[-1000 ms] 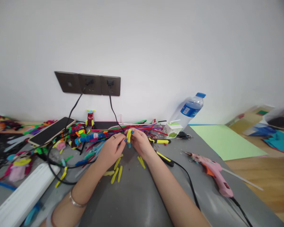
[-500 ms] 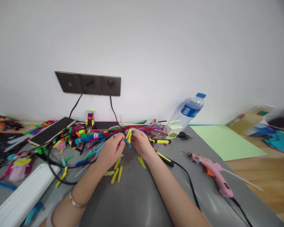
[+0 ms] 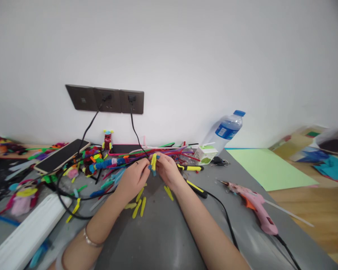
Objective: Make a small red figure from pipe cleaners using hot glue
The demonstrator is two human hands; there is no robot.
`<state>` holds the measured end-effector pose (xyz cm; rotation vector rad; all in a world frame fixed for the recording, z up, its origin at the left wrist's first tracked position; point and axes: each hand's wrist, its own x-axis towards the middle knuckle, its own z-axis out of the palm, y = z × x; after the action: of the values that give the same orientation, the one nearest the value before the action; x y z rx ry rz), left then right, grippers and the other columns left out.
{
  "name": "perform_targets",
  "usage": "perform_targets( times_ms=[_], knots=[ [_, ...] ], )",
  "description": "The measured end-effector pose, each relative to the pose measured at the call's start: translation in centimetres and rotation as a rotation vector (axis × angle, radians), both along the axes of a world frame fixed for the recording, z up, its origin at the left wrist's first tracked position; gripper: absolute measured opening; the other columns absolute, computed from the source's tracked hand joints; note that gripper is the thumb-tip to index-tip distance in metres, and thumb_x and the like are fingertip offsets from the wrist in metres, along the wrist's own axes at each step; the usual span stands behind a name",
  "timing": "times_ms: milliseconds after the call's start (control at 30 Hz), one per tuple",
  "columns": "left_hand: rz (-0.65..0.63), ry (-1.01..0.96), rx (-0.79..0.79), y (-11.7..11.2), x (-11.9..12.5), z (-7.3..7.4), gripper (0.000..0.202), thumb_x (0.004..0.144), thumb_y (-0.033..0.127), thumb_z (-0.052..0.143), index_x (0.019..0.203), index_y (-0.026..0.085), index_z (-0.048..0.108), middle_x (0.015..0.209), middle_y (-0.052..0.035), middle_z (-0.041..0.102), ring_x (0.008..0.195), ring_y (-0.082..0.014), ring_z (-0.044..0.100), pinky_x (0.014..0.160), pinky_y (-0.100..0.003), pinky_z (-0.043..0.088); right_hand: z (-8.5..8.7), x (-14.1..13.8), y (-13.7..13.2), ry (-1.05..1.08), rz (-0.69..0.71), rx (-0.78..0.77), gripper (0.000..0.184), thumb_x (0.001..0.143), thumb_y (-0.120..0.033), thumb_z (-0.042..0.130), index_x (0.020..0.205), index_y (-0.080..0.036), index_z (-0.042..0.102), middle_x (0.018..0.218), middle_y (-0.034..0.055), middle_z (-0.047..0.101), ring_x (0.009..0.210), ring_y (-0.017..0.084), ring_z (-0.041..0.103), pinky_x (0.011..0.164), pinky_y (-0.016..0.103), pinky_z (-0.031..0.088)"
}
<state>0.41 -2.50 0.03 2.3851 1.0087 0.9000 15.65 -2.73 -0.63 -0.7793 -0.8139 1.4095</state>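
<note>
Both hands meet above the grey table, around a small yellow pipe cleaner piece [image 3: 154,161] with a bit of blue at its lower end. My left hand [image 3: 135,176] pinches it from the left, thumb and forefinger closed at its edge. From the right, my right hand [image 3: 167,170] grips the same piece near its top, fingers curled and partly hidden. Short yellow pipe cleaner lengths [image 3: 139,208] lie on the table below my left hand. A folded yellow pipe cleaner [image 3: 168,193] rests under my right wrist.
A pink glue gun [image 3: 256,206] lies at the right, its cord running off the front. Behind are a water bottle [image 3: 228,129], a drink carton [image 3: 205,153] and yellow-black pliers [image 3: 195,187]. A phone [image 3: 62,155], white power strip [image 3: 28,232] and coloured pipe cleaners crowd the left.
The yellow piece has turned slightly between my fingers, and its strands look closer together. Both hands stay in nearly the same place.
</note>
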Motion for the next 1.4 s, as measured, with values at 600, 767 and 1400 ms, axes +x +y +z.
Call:
perform_targets(
  times_ms=[600,767,1400],
  knots=[
    [0.031,-0.005,0.060,0.2,0.0,-0.6,0.020,0.097,0.026,0.038,0.105,0.019,0.056,0.095,-0.0067,0.067,0.088,-0.0219,0.064,0.074,-0.031,0.047,-0.5,-0.3,-0.2,-0.288,-0.163,0.252,0.024,0.073,-0.041,0.074,0.077,-0.020,0.062,0.073,-0.0004,0.061,0.063,0.012,0.052,0.059,0.024,0.045],
    [0.040,-0.005,0.067,0.3,0.1,-0.5,0.019,0.097,0.024,0.038,0.099,0.019,0.056,0.089,-0.0064,0.066,0.084,-0.0217,0.064,0.071,-0.031,0.047,-0.5,-0.4,-0.2,-0.299,-0.147,0.280,0.027,0.073,-0.045,0.073,0.078,-0.021,0.061,0.074,0.0000,0.059,0.062,0.012,0.051,0.058,0.025,0.046],
    [0.118,-0.002,0.093,0.4,0.1,-0.8,0.025,0.097,0.024,0.034,0.104,0.017,0.057,0.084,-0.0074,0.066,0.075,-0.0205,0.063,0.069,-0.030,0.048,-0.4,-0.2,-0.1,-0.273,-0.065,0.231,0.028,0.069,-0.043,0.080,0.081,-0.021,0.067,0.076,0.0003,0.065,0.068,0.014,0.059,0.066,0.027,0.050]
  ],
)
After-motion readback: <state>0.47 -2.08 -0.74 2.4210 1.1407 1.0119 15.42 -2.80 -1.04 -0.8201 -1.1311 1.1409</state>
